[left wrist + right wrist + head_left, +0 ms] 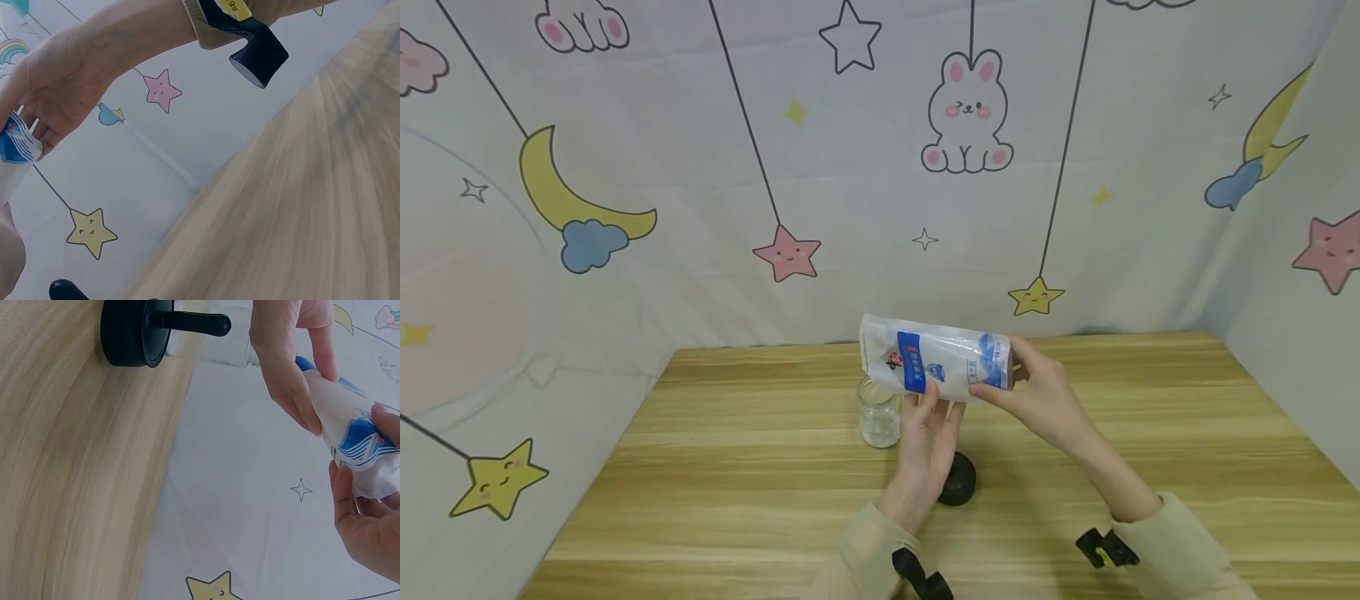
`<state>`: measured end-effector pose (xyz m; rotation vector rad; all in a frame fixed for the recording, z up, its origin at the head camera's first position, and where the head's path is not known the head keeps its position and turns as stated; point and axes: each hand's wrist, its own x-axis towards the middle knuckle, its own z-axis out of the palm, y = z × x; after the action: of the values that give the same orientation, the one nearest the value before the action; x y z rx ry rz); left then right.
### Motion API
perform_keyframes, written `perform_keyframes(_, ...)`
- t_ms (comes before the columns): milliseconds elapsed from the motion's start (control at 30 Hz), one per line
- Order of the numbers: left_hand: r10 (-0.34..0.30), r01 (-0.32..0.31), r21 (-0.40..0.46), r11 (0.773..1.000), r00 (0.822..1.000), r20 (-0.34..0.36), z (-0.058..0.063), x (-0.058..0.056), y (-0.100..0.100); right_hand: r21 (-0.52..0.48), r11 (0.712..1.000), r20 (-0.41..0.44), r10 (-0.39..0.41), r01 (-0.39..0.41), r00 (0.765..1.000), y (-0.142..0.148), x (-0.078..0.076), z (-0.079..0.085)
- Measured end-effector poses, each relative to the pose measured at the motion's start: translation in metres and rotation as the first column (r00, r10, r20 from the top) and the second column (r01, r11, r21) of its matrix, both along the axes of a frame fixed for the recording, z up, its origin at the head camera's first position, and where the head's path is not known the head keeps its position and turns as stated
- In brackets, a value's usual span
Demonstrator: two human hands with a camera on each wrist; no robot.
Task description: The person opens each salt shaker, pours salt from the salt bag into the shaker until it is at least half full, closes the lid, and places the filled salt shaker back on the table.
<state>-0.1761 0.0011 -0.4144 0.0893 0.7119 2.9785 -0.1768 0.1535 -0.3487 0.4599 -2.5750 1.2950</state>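
So the prep side of this looks sorted. The jar (878, 421) stands upright on the worktop (722, 483), closer to the far edge than the near one and a bit left of the middle. The lid (958, 480) – at least I'm taking the black round thing for the jar's lid – sits apart from it, further toward the near edge, partly behind the left wrist. I'd count that as one step done: nothing capping the jar that I can see, though the bag (953, 357) hides part of its mouth.

The bag is up in the air over the worktop, lying on its side, with its left end at the jar's mouth. Both hands are on it. The left hand (927, 442) grips it from underneath, thumb up on the near face, and the right hand (1051, 398) has the right end pinched between thumb and fingers.

My read is we're right at the pouring bit, roughly midway through. Can't swear anything is flowing – no stream shows, and I can't tell if the bag's left end is actually open. Same with the jar: there's some pale shine low down, but it could just be glass.

What's left, I reckon: finish emptying the bag, put it down, then get the lid back on the jar.
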Motion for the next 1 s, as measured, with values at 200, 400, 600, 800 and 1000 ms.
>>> perform_keyframes(200, 0.003, -0.004, 0.045, 0.999, 1.0, 0.015, 0.0, -0.001, -0.0001, 0.006, 1.0, 0.012, -0.005, 0.005, 1.0, 0.0002, 0.0001, 0.0001)
perform_keyframes(400, 0.005, -0.005, 0.041, 0.999, 1.0, 0.011, 0.0, -0.001, -0.0002, -0.002, 1.0, 0.013, 0.001, -0.001, 1.0, 0.0003, 0.0011, 0.0005)
perform_keyframes(600, 0.001, -0.001, 0.017, 1.0, 1.0, 0.005, 0.0002, -0.0012, 0.0, -0.014, 1.0, -0.007, 0.006, -0.006, 1.0, -0.0001, 0.0007, 0.0006)
perform_keyframes(800, 0.0, 0.0, 0.008, 1.0, 1.0, 0.006, 0.0006, -0.0025, 0.0004, -0.021, 1.0, -0.02, 0.011, -0.012, 1.0, -0.0001, -0.0005, 0.0006)
perform_keyframes(1000, -0.001, 0.002, 0.019, 1.0, 1.0, -0.009, 0.0011, -0.0031, 0.0012, -0.019, 1.0, -0.033, 0.013, -0.014, 0.999, -0.0004, -0.001, 0.0006)
